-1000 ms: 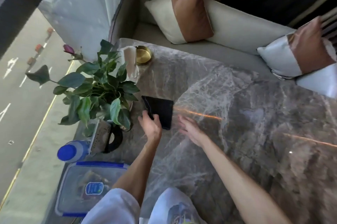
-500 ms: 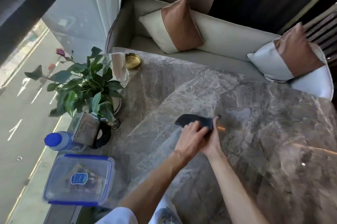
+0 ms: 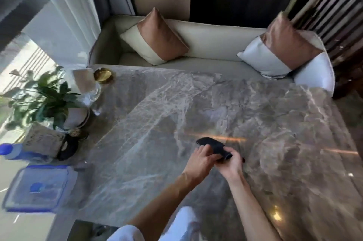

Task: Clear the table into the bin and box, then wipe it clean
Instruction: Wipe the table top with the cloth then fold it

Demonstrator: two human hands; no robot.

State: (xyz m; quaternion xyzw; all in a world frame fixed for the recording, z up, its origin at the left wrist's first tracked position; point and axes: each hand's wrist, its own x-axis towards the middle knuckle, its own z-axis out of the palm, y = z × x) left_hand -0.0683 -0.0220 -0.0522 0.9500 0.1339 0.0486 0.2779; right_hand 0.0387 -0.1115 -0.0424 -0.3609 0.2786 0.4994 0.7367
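A dark cloth [image 3: 213, 145] is bunched up near the middle of the grey marble table [image 3: 275, 123]. Both hands meet on it. My left hand [image 3: 200, 162] presses its fingers on the cloth's near left side. My right hand [image 3: 230, 164] grips the cloth's right end, with part of the fabric hidden under its fingers. A clear plastic box with a blue-rimmed lid [image 3: 39, 187] stands at the table's near left corner. No bin is in view.
Along the left edge stand a potted plant [image 3: 47, 99], a blue-capped bottle [image 3: 11, 151], a small sign card [image 3: 43, 139], a glass holder with napkins [image 3: 86, 87] and a gold dish [image 3: 103, 76]. A cream sofa with two cushions [image 3: 157, 38] lies beyond the far edge.
The cloth went from lying flat by the plant under my left hand to bunched at the table's middle, with both hands now closed together on it.
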